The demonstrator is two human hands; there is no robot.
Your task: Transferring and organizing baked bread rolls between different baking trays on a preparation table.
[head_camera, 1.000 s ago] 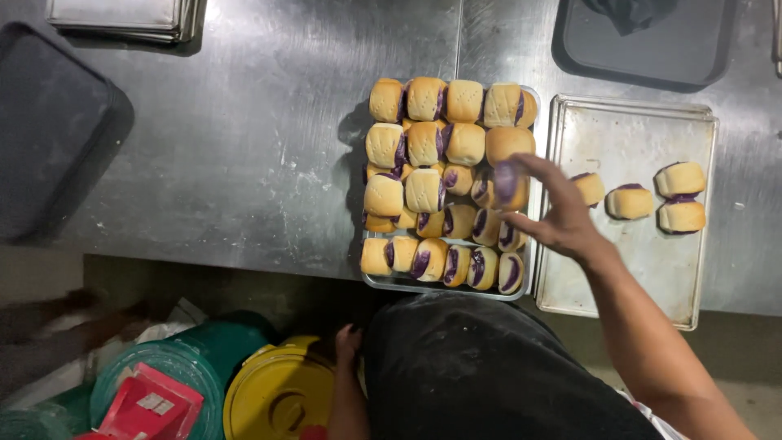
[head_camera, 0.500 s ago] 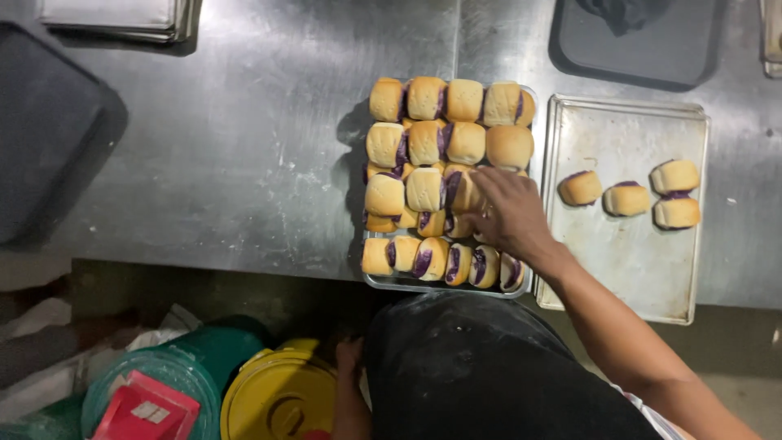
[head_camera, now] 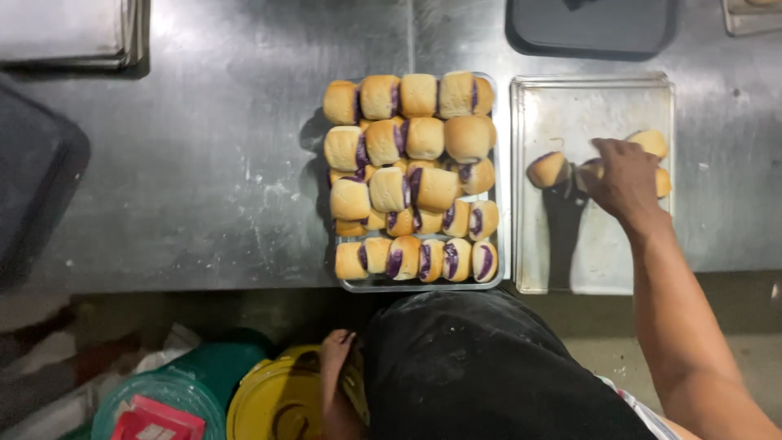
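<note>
Golden bread rolls [head_camera: 547,169] with purple filling lie in a short row across our nearly bare metal tray [head_camera: 595,244], long axes running left to right. Our right hand [head_camera: 623,175] rests over the middle ones, fingers curled down; we cannot tell whether it grips one. Just left, a crowded tray [head_camera: 498,269] holds many rolls. Our left hand [head_camera: 336,350] hangs loosely open beside a yellow lid [head_camera: 273,403].
</note>
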